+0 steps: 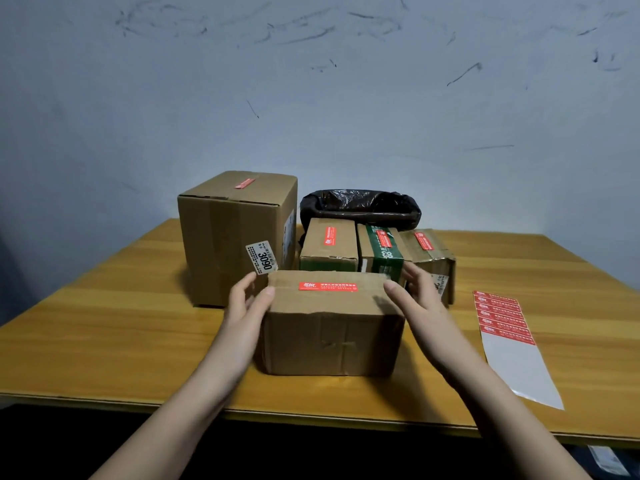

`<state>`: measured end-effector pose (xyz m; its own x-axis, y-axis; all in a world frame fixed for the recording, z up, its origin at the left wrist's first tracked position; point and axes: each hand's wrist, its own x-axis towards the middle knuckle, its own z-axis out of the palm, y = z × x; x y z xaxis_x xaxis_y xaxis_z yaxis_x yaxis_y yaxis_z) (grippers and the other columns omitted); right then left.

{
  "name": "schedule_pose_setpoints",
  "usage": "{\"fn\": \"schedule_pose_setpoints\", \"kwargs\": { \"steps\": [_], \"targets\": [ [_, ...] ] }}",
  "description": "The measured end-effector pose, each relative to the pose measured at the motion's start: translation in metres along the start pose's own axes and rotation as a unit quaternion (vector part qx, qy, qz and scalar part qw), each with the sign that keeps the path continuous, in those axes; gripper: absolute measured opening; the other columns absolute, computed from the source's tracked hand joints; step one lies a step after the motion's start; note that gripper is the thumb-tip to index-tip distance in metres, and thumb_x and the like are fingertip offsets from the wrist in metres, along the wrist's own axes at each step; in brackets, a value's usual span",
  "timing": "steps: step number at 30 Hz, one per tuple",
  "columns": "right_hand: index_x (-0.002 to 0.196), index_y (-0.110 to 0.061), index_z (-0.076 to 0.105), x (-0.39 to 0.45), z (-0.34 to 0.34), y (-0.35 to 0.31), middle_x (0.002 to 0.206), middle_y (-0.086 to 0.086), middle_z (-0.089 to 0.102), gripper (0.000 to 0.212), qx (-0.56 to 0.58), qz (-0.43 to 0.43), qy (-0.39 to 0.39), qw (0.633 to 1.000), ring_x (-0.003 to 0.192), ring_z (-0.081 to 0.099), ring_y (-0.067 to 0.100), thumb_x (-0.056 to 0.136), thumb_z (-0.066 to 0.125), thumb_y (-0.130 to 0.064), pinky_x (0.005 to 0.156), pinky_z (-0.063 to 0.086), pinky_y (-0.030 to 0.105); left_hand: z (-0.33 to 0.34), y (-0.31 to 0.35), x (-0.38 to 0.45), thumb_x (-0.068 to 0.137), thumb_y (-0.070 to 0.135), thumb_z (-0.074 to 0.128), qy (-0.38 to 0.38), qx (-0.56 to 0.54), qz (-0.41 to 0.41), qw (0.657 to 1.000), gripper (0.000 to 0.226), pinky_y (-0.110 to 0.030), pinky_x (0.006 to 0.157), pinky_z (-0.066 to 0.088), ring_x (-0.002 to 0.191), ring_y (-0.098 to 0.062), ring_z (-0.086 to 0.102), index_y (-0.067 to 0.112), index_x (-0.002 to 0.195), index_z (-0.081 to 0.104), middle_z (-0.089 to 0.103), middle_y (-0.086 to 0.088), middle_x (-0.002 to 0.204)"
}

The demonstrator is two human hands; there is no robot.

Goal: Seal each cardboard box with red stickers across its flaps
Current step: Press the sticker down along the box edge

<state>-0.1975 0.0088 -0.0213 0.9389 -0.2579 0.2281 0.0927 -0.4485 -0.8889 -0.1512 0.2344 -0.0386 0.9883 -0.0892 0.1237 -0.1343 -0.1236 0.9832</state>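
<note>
Front box (332,320) on bench (104,323), red sticker (327,286) across flaps. Left hand (247,306), right hand (412,299): grip apart, fingers flanking box top. Risk: shove knocks rear boxes (377,251); poorly pressed sticker lifts.

Both bare forearms reach forward, the left hand (246,303) and right hand (414,299) facing each other, fingers relaxed.

I'm getting dim, cool, even light, no glare anywhere. Soft shadow pools on the worktop (104,323) just left of my left hand (247,306) and under the box (332,337) between both hands. Focus goes slightly soft beyond my right hand (415,299). Wide-angle bend bows the worktop's near edge; below it, black.
</note>
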Motion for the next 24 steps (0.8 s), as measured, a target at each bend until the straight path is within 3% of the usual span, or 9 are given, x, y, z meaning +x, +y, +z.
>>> {"fn": "schedule_pose_setpoints", "kwargs": {
  "steps": [2,4,6,8,12,16,20,24],
  "targets": [
    [0.152,-0.022,0.018,0.0,0.006,0.002,0.157,0.002,0.026,0.072,0.069,0.073,-0.042,0.994,0.142,0.027,0.017,0.093,0.049,-0.047,0.115,0.021,0.035,-0.003,-0.011,0.007,0.097,0.046,0.045,-0.002,-0.052,-0.049,0.997,0.059,-0.026,0.102,0.028,0.133,-0.017,0.034,0.025,0.148,0.026,0.034,0.011,0.139],
    [0.153,-0.022,0.015,0.0,0.01,0.003,0.157,0.003,0.026,0.074,0.119,0.118,-0.06,0.984,0.142,0.027,0.02,0.093,0.048,-0.049,0.114,0.021,0.035,0.0,-0.016,0.014,0.088,0.062,0.048,-0.014,-0.085,-0.104,0.991,0.067,-0.032,0.11,0.031,0.131,-0.018,0.041,0.029,0.145,0.036,0.045,0.007,0.142],
    [0.152,-0.023,0.018,-0.001,0.014,0.006,0.155,0.004,0.03,0.073,0.149,0.138,-0.056,0.978,0.14,0.03,0.022,0.092,0.048,-0.051,0.112,0.024,0.036,0.003,-0.019,0.009,0.088,0.068,0.041,-0.044,-0.117,-0.115,0.986,0.051,-0.033,0.102,0.04,0.117,-0.012,0.054,0.035,0.125,0.056,0.062,0.006,0.125],
    [0.15,-0.021,0.025,-0.003,0.018,0.006,0.149,0.003,0.037,0.071,0.168,0.149,-0.056,0.973,0.133,0.036,0.019,0.091,0.047,-0.053,0.108,0.028,0.034,0.006,-0.021,0.005,0.093,0.062,0.035,-0.047,-0.144,-0.12,0.981,0.042,-0.031,0.089,0.045,0.108,-0.012,0.06,0.036,0.111,0.063,0.07,0.005,0.11],
    [0.147,-0.02,0.032,-0.005,0.023,0.004,0.139,0.0,0.044,0.06,0.178,0.138,-0.047,0.973,0.121,0.041,0.013,0.095,0.046,-0.046,0.098,0.031,0.028,0.011,-0.022,0.005,0.092,0.062,0.039,-0.034,-0.164,-0.111,0.98,0.047,-0.028,0.08,0.047,0.108,-0.014,0.061,0.032,0.122,0.059,0.069,0.001,0.114],
    [0.146,-0.022,0.031,-0.004,0.022,0.0,0.137,0.0,0.043,0.056,0.183,0.123,-0.02,0.975,0.117,0.042,0.015,0.096,0.048,-0.041,0.091,0.034,0.028,0.0,-0.029,0.005,0.061,0.08,0.061,-0.064,-0.143,-0.09,0.984,0.095,-0.031,0.092,0.046,0.118,-0.016,0.054,0.032,0.141,0.041,0.057,0.002,0.132],
    [0.145,-0.023,0.033,0.0,0.02,-0.009,0.126,-0.002,0.044,0.052,0.185,0.105,-0.004,0.977,0.107,0.045,0.011,0.097,0.048,-0.038,0.073,0.037,0.02,-0.016,-0.023,0.011,0.017,0.085,0.072,-0.07,-0.082,-0.024,0.994,0.15,-0.018,0.076,0.046,0.106,-0.009,0.054,0.021,0.146,0.029,0.048,-0.001,0.134],
    [0.134,-0.023,0.045,0.008,0.022,-0.027,0.11,-0.009,0.052,0.039,0.182,0.087,-0.013,0.979,0.092,0.046,-0.001,0.097,0.046,-0.036,0.071,0.038,0.022,-0.037,-0.008,-0.008,0.019,0.078,0.078,-0.098,-0.022,0.064,0.993,0.142,-0.019,0.097,0.036,0.122,-0.004,0.04,0.034,0.138,0.015,0.037,0.018,0.129]
  ]
}}
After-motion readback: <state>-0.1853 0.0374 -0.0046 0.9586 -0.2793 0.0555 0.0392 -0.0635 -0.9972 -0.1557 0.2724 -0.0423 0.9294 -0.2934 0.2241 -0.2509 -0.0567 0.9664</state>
